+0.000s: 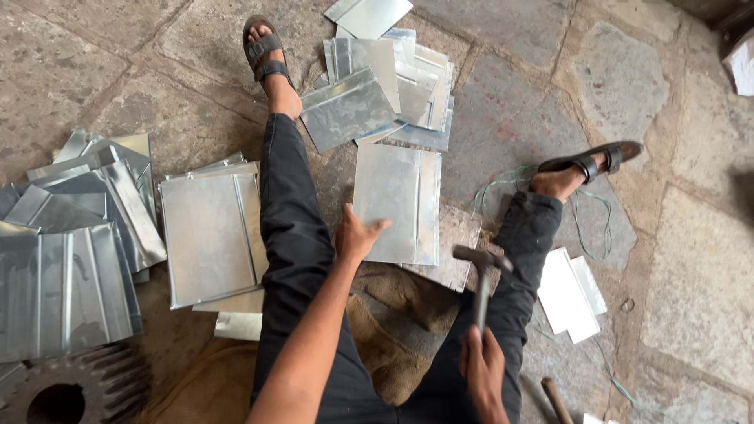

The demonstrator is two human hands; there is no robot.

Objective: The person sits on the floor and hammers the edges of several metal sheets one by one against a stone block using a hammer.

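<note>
I sit on a stone floor with my legs spread. My left hand (357, 235) grips the near left edge of a shiny metal sheet (397, 202) with a folded seam, which lies between my legs on a flat metal block (455, 250). My right hand (481, 369) holds the handle of a hammer (479, 271); its head hovers just above the sheet's near right corner.
Stacks of folded metal sheets lie at left (75, 235), beside my left leg (210, 235) and beyond it (385, 82). Two small sheets (572, 294) and green string (589, 228) sit right of my right leg. A large gear (71, 389) is at bottom left.
</note>
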